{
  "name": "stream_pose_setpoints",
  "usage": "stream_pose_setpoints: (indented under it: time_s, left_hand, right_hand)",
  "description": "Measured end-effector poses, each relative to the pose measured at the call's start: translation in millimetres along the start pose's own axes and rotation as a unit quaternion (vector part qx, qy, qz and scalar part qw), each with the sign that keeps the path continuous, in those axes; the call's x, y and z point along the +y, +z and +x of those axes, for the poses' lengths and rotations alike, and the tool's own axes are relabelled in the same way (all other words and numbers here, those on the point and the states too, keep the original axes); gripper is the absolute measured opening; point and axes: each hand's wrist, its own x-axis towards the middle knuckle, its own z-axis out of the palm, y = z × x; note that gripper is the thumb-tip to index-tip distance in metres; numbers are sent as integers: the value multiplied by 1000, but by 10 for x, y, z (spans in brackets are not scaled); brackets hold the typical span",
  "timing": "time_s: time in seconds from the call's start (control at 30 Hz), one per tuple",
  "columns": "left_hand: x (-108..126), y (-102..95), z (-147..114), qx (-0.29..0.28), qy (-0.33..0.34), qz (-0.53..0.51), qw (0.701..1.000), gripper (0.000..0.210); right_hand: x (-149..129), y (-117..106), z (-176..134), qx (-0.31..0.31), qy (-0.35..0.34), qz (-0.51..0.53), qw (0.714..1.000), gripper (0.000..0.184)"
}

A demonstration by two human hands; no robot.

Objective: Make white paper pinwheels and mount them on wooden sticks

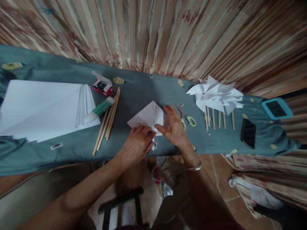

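A folded square of white paper (146, 113) lies on the cloth in front of me, one corner pointing away and creases running to its middle. My left hand (137, 143) is at its near side, fingers curled and pinching the paper near the close corner. Spread over the right part of the sheet is my right hand (174, 127), thumb apart from the fingers and pressing on the paper. Just beyond that hand lie scissors (190, 120) with light green handles. The fingers hide the paper's near and right edges.
On the left are stacked white paper (43, 108), a green-and-white tube (103, 108), a red box of small dark pieces (102, 87) and several wooden sticks (106, 123). Paper pinwheels (216, 95), a black phone (248, 133) and a blue-framed device (277, 108) are on the right.
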Motion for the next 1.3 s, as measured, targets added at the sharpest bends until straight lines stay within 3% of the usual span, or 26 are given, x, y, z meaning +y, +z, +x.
stream_pose_setpoints:
  time_s: [0.2,0.37,0.5,0.7,0.87,1.0,1.13,1.3]
  left_hand:
    - [-18,11,2,7,7,-5,1000,30]
    - [-44,21,-19,22,8,-31,999,31]
    - [-75,20,-41,44,19,-59,997,34]
    - [-215,-71,-95,81,14,-65,995,38]
    - [-317,-150,-167,103,-6,-58,993,34]
    - [-326,-175,-220,116,14,-76,990,32]
    - [-332,-164,-255,113,12,-115,987,28]
    - [-319,-158,-268,97,13,-143,985,28]
  right_hand:
    - [39,31,5,4,-6,20,1000,71]
    - [74,-115,70,13,2,70,997,49]
    - [60,-197,119,12,9,50,999,42]
    - [106,-198,122,7,87,125,988,39]
    - [59,-193,-50,-5,149,147,978,36]
    - [-120,-232,-255,14,181,124,976,18]
    - [-246,-303,-433,-29,136,81,987,13]
    - [-177,-398,-590,-43,-2,17,999,26]
